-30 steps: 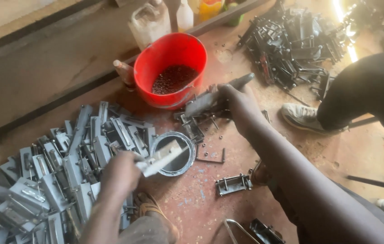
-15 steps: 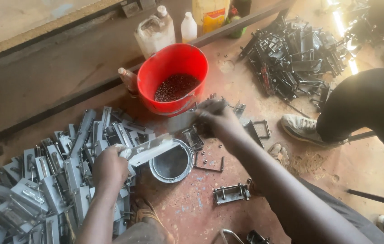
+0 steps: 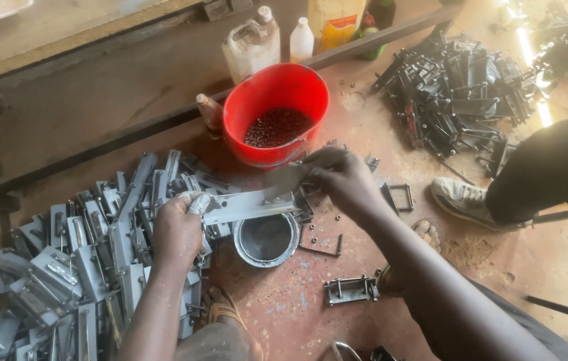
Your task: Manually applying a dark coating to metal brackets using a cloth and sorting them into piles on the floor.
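Left hand [image 3: 178, 230] is clenched around the left end of a grey metal bracket [image 3: 247, 205], held level over a small round tin [image 3: 267, 238]. Right hand [image 3: 341, 177] pinches the bracket's right end, fingers closed. Bracket appears rigid, moderately heavy, sharp-edged; grip at both ends looks sound. Red bucket [image 3: 267, 93] stands farther off.
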